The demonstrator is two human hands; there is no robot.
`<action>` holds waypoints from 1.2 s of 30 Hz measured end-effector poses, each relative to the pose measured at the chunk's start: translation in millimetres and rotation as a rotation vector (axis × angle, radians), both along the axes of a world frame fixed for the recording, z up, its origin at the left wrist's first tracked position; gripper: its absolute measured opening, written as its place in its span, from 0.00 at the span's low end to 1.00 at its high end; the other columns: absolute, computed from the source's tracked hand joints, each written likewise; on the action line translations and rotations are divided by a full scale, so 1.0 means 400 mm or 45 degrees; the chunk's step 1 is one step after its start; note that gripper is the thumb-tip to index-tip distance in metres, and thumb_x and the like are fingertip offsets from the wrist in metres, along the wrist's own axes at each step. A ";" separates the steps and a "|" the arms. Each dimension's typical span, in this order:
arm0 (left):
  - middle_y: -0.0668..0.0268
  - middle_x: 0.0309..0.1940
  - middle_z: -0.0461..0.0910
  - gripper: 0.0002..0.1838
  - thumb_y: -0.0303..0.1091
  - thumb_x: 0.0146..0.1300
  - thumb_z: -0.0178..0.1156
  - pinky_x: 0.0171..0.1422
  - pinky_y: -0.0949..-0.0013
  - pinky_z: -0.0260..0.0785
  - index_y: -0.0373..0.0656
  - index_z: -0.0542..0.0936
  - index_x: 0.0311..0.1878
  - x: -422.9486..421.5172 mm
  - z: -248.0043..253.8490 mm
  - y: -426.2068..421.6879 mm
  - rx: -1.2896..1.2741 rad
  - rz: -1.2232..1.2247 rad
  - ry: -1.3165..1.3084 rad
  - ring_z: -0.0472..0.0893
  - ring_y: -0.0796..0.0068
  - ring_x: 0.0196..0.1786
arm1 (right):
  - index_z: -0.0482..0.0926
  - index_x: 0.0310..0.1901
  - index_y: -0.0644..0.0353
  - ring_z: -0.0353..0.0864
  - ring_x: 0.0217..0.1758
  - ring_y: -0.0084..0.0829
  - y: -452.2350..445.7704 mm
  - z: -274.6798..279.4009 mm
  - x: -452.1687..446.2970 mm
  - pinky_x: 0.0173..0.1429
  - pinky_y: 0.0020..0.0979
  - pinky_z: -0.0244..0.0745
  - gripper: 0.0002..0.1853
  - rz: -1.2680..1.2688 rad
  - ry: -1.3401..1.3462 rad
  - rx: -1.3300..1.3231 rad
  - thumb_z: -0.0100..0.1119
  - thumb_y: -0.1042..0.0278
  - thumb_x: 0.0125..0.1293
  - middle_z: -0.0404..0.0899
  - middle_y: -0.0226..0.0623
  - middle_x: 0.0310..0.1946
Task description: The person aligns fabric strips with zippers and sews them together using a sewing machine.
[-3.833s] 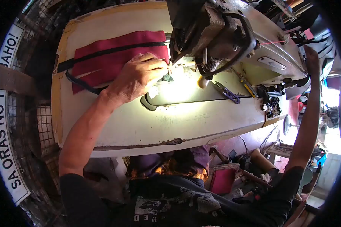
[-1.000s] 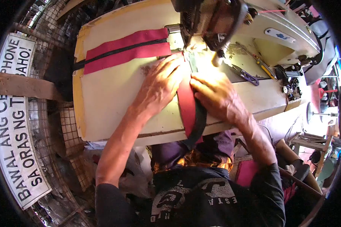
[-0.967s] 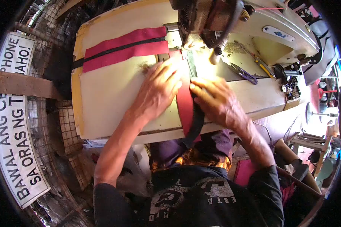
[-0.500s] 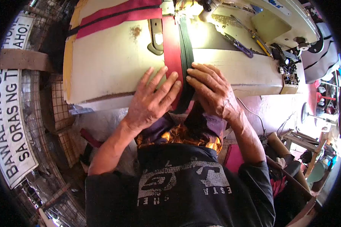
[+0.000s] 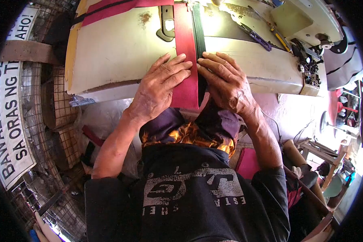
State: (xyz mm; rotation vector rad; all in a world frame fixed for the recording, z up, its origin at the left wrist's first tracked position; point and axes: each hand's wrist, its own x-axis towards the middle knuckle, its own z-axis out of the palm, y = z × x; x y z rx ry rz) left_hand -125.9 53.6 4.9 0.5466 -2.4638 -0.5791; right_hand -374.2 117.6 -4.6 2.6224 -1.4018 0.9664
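Observation:
A red fabric strip (image 5: 186, 36) runs from the bright area at the top down over the table's front edge. Along its right side lies a black zipper tape (image 5: 199, 28). My left hand (image 5: 160, 86) rests on the strip's left side, fingertips on the red cloth, fingers slightly apart. On the other side, my right hand (image 5: 226, 82) lies with its fingertips at the black tape near the edge, fingers extended. Another red piece with a black band (image 5: 121, 9) crosses the table at the upper left.
The sewing machine body (image 5: 310, 22) stands at the upper right. Purple-handled snips (image 5: 256, 37) and a yellow-handled tool (image 5: 280, 38) lie beside it, near a tray of small metal parts (image 5: 309, 68). A wire mesh and a sign (image 5: 12, 121) are on the left.
Both hands have moved from beside the needle area down to the table's front edge, along the strip. The view has tilted downward, so the machine head is now out of sight.

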 end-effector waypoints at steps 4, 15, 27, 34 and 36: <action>0.63 0.70 0.78 0.30 0.15 0.53 0.60 0.88 0.47 0.55 0.39 0.81 0.62 0.003 0.001 -0.003 -0.043 -0.026 -0.046 0.69 0.62 0.80 | 0.83 0.61 0.61 0.79 0.71 0.44 -0.001 -0.010 -0.001 0.77 0.49 0.70 0.27 0.007 -0.038 -0.014 0.68 0.73 0.56 0.82 0.43 0.62; 0.63 0.72 0.77 0.32 0.15 0.49 0.63 0.89 0.48 0.52 0.40 0.81 0.63 0.007 -0.005 -0.014 -0.108 -0.062 -0.106 0.68 0.63 0.81 | 0.83 0.57 0.59 0.80 0.71 0.43 -0.003 -0.010 0.005 0.78 0.48 0.70 0.22 -0.010 -0.063 -0.009 0.67 0.73 0.58 0.83 0.42 0.62; 0.57 0.67 0.82 0.23 0.16 0.62 0.54 0.86 0.46 0.58 0.38 0.83 0.61 0.004 -0.003 -0.007 -0.077 -0.030 -0.053 0.74 0.57 0.77 | 0.82 0.61 0.59 0.80 0.70 0.42 -0.001 -0.015 0.004 0.77 0.48 0.71 0.27 -0.019 -0.052 -0.011 0.68 0.73 0.57 0.82 0.41 0.62; 0.59 0.68 0.81 0.24 0.19 0.61 0.59 0.85 0.47 0.61 0.38 0.83 0.62 0.014 0.054 -0.050 -0.075 -0.167 -0.224 0.74 0.56 0.76 | 0.83 0.62 0.59 0.79 0.72 0.43 0.004 -0.007 0.002 0.78 0.49 0.70 0.29 -0.012 0.018 0.021 0.69 0.72 0.55 0.82 0.41 0.63; 0.59 0.68 0.81 0.23 0.23 0.61 0.63 0.85 0.48 0.61 0.39 0.83 0.61 0.021 0.089 -0.108 -0.001 -0.241 -0.273 0.73 0.56 0.76 | 0.83 0.62 0.59 0.78 0.72 0.43 0.005 -0.003 0.002 0.78 0.50 0.69 0.29 0.006 0.022 0.018 0.69 0.72 0.56 0.82 0.40 0.63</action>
